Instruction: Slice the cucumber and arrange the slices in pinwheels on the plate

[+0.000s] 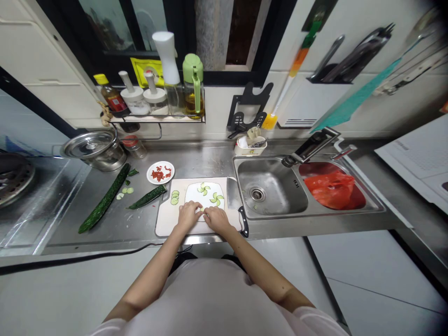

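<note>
In the head view, the left hand (189, 215) and right hand (217, 220) meet over the near part of the plate (191, 192), fingertips close together about a small green piece (202, 209). Whether they pinch it or only press it down, I cannot tell. Beyond them, two rings of slices (216, 199) lie flat on the plate; a row of spare slices (174, 198) sits on the board (164, 226), left of the plate.

The rings look loose, so a knuckle or sleeve reaching across could skew them. Damp slices might also cling to a fingertip and lift out of line. A push on the plate's near edge could slide it on the board.

The knife (244, 222) is the sharper worry: its blade lies on the board just right of the plate, and its handle sticks out past the board, near the desk's (206, 161) front edge. The right forearm, swinging outward, could catch that handle and turn the blade or tip the knife off.
</note>
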A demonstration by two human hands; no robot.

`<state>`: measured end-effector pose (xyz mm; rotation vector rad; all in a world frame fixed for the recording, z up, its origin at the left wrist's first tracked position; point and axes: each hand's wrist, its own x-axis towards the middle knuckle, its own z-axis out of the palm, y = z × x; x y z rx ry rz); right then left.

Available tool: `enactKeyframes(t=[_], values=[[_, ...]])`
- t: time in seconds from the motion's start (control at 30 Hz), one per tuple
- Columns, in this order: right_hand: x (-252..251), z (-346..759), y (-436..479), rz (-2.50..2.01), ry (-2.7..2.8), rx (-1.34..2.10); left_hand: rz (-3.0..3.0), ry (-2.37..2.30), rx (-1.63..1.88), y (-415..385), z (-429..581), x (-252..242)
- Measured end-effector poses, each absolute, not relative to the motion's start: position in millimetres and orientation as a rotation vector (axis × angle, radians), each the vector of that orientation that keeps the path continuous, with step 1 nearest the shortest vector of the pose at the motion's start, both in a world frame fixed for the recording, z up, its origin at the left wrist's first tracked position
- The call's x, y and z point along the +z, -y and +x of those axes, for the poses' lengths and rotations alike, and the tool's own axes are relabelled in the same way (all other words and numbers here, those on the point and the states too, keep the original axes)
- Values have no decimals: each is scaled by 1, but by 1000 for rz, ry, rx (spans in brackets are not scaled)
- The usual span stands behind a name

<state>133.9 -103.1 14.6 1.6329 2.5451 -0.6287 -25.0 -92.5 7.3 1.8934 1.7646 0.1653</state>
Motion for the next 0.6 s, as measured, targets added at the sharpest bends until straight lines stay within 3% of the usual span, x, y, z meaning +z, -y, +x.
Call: enactKeyframes(t=[0.6], values=[[16,133,104,1600,-2553,-580,1886,-1769,167,93,-25,8]])
